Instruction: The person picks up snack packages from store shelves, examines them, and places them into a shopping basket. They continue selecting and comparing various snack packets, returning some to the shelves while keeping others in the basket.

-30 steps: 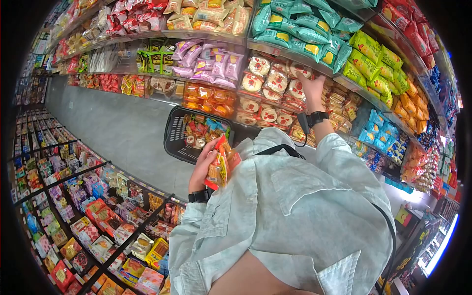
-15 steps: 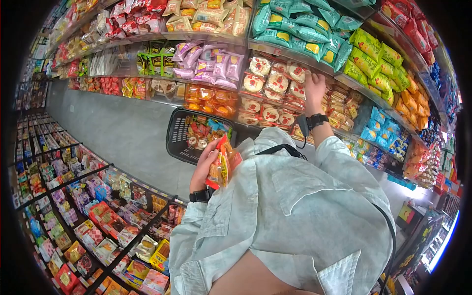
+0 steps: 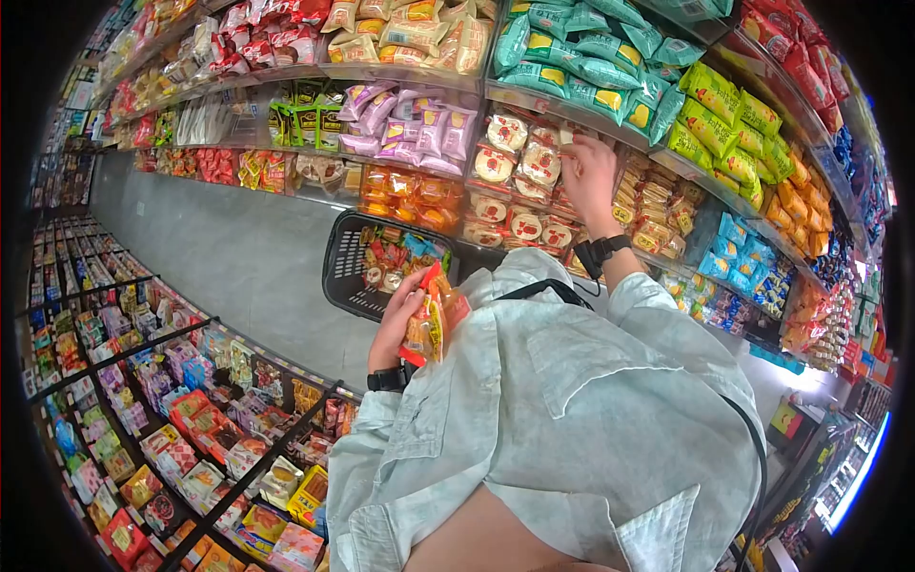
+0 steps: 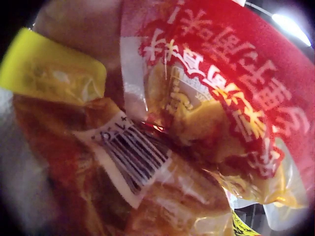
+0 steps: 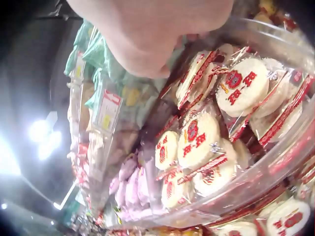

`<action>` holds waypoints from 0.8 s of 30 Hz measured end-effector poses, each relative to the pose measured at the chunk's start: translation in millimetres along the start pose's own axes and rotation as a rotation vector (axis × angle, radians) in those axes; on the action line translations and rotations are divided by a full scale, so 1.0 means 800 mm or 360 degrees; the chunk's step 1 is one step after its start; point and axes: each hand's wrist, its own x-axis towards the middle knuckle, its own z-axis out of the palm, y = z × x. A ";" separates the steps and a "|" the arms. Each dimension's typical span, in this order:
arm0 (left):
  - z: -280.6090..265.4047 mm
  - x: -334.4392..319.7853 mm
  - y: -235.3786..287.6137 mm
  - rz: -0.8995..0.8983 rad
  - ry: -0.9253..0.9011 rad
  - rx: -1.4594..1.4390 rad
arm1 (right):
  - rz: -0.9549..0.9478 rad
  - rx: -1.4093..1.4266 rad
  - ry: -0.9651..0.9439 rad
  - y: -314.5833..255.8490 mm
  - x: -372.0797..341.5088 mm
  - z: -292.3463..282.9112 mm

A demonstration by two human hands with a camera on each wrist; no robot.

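In the head view my left hand [image 3: 396,319] grips red-and-orange plastic snack packets [image 3: 431,319] in front of the shirt. The left wrist view shows them close up: a clear red-printed packet [image 4: 197,118] lies against another with a barcode label [image 4: 133,155]. My right hand [image 3: 593,181] is over a clear shelf bin of round white pastries [image 3: 505,132] in clear, red-trimmed wrappers. Its fingers bend down among the packs, and I cannot tell whether they hold one. From the right wrist, the hand [image 5: 157,29] hangs above wrapped pastries [image 5: 198,140], fingertips mostly hidden.
A black basket [image 3: 335,267] with assorted snack packs stands on the grey floor below the shelf. Green bags [image 3: 610,52] fill the shelf above the right hand, purple bags [image 3: 429,129] lie leftward, and brown-topped packs [image 3: 653,205] rightward. A display of boxed snacks [image 3: 200,410] runs along the lower left.
My right hand has shifted slightly left over the pastry bin, and its wrist has turned. It now covers packs that showed before. The left hand keeps its grip on the snack packets.
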 end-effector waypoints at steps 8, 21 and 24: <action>-0.003 -0.011 0.001 0.0002 -0.0004 -0.0047 | 0.0003 -0.0704 -0.0379 -0.009 -0.009 0.024; -0.031 -0.028 -0.001 0.0113 -0.0098 0.0134 | 0.0033 -0.0440 -0.0247 -0.040 -0.021 -0.013; -0.038 -0.032 -0.003 0.0167 -0.0056 0.0140 | -0.0139 -0.0014 -0.0538 -0.091 -0.030 -0.041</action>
